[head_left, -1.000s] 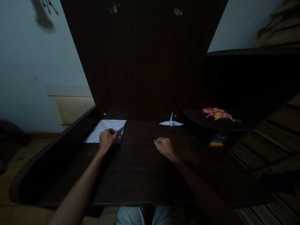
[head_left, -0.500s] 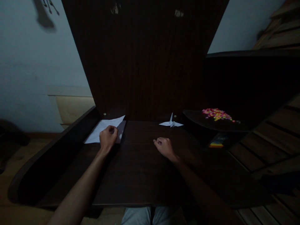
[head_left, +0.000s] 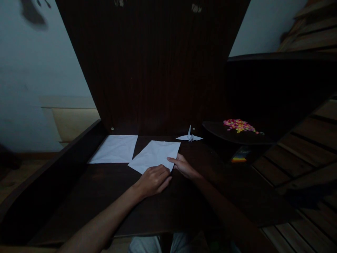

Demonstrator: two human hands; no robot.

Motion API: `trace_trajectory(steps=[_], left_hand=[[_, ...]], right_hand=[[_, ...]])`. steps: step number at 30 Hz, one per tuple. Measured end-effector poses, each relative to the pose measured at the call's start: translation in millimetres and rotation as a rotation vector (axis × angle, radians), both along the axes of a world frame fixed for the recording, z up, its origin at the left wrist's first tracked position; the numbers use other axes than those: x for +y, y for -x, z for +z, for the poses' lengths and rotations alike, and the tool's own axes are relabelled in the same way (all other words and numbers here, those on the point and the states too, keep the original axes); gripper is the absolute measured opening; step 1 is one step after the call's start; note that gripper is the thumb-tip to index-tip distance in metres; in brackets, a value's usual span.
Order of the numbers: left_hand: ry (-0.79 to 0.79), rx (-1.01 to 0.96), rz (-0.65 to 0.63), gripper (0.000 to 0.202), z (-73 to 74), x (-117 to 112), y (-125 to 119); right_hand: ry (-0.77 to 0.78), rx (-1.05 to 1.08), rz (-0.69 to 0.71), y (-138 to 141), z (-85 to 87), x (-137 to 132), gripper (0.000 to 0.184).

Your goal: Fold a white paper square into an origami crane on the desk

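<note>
A white sheet of paper (head_left: pixel 154 154) with faint creases is held at a slant over the middle of the dark desk. My right hand (head_left: pixel 184 167) pinches its right edge, thumb on top and fingers underneath. At the near edge, my left hand (head_left: pixel 155 180) is closed on the same sheet, its fingers curled and their tips partly hidden. Another white sheet (head_left: pixel 113 149) lies flat to the left, by the side panel. Behind my right hand, a folded white paper crane (head_left: pixel 190 137) stands near the back panel.
Small colourful pieces (head_left: pixel 239 125) are heaped on a rounded shelf (head_left: pixel 218 131) at the right. Below that shelf is a rainbow-striped item (head_left: pixel 239 160). A raised side panel (head_left: pixel 52 179) borders the desk (head_left: pixel 163 211) on the left, and a tall dark panel (head_left: pixel 155 70) rises behind.
My left hand has brought a sheet from the left pile rightward to the desk's middle. My right hand, closed before, now grips that sheet's right edge. The view has shifted slightly.
</note>
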State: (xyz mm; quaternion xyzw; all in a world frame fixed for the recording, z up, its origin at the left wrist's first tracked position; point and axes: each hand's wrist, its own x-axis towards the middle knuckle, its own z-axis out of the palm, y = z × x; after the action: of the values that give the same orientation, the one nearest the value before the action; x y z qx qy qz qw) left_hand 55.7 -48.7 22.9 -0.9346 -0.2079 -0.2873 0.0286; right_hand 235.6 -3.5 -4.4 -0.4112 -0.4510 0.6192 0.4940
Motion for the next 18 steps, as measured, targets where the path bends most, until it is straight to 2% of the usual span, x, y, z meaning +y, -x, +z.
trace_trajectory(steps=[2,4,8,11,12,14,16,18], left_hand=[[0.023,0.030,-0.058,0.029,4.1,-1,1],[0.046,0.003,-0.020,0.033,8.2,2,8],[0.084,-0.214,0.295,0.023,10.9,21,27],[0.168,-0.386,0.557,0.030,7.7,38,42],[0.247,-0.458,0.627,0.037,6.1,43,46],[0.533,-0.614,0.674,0.049,3.2,52,51],[0.886,-0.768,0.588,0.054,1.1,58,52],[1.150,-0.883,0.477,0.053,0.3,59,49]], right_hand=[[-0.001,-0.020,-0.054,-3,-2.3,2,0.033],[-0.011,-0.042,-0.106,-7,-0.7,3,0.032],[-0.044,0.010,-0.155,-19,10.2,4,0.029],[-0.033,0.062,-0.196,-26,18.9,3,0.027],[-0.015,0.079,-0.212,-28,21.2,3,0.026],[0.017,0.113,-0.234,-31,24.9,3,0.024],[0.044,0.139,-0.232,-33,26.8,3,0.021],[0.063,0.153,-0.209,-33,26.6,3,0.020]])
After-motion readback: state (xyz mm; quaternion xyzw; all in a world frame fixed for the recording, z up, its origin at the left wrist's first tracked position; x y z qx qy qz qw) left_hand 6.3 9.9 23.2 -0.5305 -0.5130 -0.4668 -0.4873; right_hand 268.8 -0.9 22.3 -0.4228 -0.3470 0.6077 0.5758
